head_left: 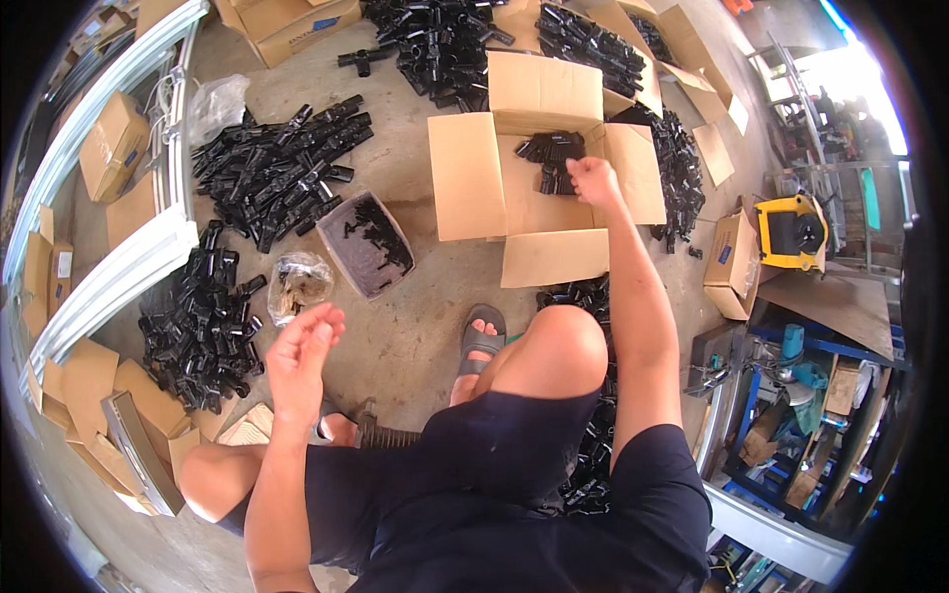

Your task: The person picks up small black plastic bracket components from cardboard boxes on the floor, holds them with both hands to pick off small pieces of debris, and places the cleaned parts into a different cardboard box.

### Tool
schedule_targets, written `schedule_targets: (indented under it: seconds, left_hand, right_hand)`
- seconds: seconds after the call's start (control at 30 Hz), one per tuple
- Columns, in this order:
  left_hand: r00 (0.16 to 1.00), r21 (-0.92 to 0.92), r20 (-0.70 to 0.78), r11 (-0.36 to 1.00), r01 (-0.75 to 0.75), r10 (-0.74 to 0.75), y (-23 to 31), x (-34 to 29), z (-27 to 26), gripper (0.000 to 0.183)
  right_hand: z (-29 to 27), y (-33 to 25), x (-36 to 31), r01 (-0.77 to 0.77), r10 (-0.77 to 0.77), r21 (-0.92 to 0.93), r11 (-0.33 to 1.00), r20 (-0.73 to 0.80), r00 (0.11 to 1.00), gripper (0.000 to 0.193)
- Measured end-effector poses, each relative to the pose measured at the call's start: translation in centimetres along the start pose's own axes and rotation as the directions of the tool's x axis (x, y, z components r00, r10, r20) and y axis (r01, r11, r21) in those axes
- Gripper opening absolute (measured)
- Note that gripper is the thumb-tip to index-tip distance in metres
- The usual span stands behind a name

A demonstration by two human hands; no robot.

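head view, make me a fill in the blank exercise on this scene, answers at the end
1. The person's right hand is over an open brown cardboard box whose spread flaps number ____.
2. The shiny tubular parts lying inside that box are coloured ____.
3. The person's left hand appears near a crumpled clear plastic bag, which lies to the ____ of the rectangular grey bin.

Missing words: four; black; left

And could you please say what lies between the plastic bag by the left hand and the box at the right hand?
Head view: a grey bin with black pieces inside, then floor.
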State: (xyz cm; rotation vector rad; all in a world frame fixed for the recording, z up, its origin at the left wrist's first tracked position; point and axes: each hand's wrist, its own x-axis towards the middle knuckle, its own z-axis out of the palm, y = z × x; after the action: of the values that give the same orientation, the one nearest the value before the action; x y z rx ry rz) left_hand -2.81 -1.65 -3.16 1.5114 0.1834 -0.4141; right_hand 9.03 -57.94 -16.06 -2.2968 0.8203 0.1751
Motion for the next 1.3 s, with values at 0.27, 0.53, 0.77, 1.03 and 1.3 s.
schedule_targets:
  seconds: [0.27, 0.53, 0.77, 1.03, 1.3]
  left_hand:
    - [0.97, 0.178, 0.08, 0.961, 0.212, -0.229, -4.4, 2.0, 0.6, 0.031]
    - [0.94, 0.287, 0.096, 0.913, 0.288, -0.327, -5.8, 3.2, 1.0, 0.033]
    - [0.942, 0.371, 0.124, 0.895, 0.249, -0.313, -5.7, 3.0, 2.3, 0.034]
    - [0.955, 0.243, 0.257, 0.966, 0.083, -0.147, -2.1, 2.4, 4.3, 0.037]
    - [0.987, -0.389, 0.152, 0.921, 0.01, 0.054, 4.0, 1.7, 8.8, 0.041]
  right_hand:
    - [7.9, 6.6, 3.6, -0.065, 0.034, -0.365, 0.929, -0.093, 0.995, 0.032]
    - [9.3, 2.2, 4.6, -0.118, 0.028, -0.539, 0.834, -0.173, 0.985, 0.051]
    - [13.0, 4.0, 4.4, -0.132, 0.11, -0.326, 0.936, -0.085, 0.99, 0.039]
    - [6.8, -5.6, -5.8, 0.0, -0.137, 0.387, 0.922, 0.327, 0.935, 0.04]
    - [1.7, -22.4, -21.7, 0.714, -0.678, 0.088, 0.695, 0.412, 0.609, 0.037]
